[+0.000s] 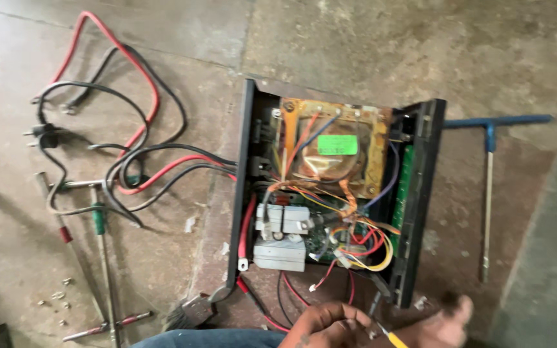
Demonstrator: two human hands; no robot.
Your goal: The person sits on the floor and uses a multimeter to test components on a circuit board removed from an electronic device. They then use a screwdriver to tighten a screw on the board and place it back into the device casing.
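An opened black inverter chassis [330,200] lies on the concrete floor [356,45], lid off so its copper-wound transformer [333,151], heat sinks [282,235] and wiring loom are exposed. At six o'clock the left hand [330,325] is curled, fingers pinched near a thin yellow-handled tool [391,335] (which hand grips it I cannot tell); the right hand [436,325] sits beside it, its grip unclear. Red and black cables [136,148] trail out to nine o'clock. A blue T-handle wrench [488,167] rests at three o'clock, within reach.
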